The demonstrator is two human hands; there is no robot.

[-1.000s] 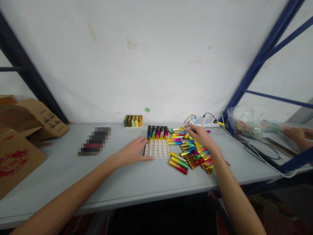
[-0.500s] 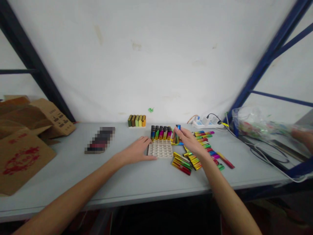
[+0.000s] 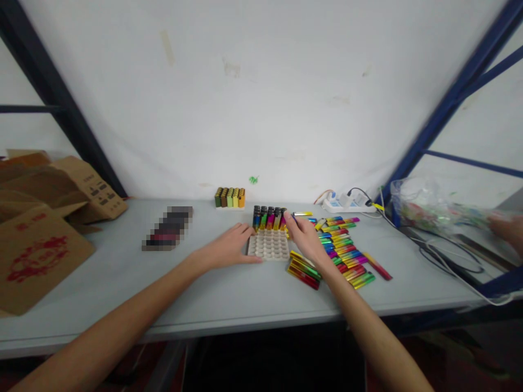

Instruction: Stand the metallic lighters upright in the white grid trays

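Observation:
A white tray [image 3: 268, 246] with round holes lies on the grey table, and several upright lighters [image 3: 267, 218] with black tops fill its back rows. My left hand [image 3: 233, 246] rests at the tray's left edge, thumb and fingers spread apart. At the back right corner of the tray is my right hand [image 3: 301, 231], its fingers closed by the end of the lighter rows; what they hold is mostly hidden. Loose shiny lighters [image 3: 345, 247] lie right of the tray, partly behind my right hand, and a small group [image 3: 304, 269] lies near its front right corner.
Another block of lighters [image 3: 230, 197] stands by the wall. Cardboard boxes [image 3: 44, 256] are at left, with a blurred dark object [image 3: 169, 228] nearer. A power strip [image 3: 347, 204], cables, plastic bags [image 3: 417, 204] and another person's hand [image 3: 506, 228] are at right.
My right hand has moved left, from beside the lighter rows to their right end, bringing the blue lighter it held. The left hand stays at the tray. The view has shifted slightly.

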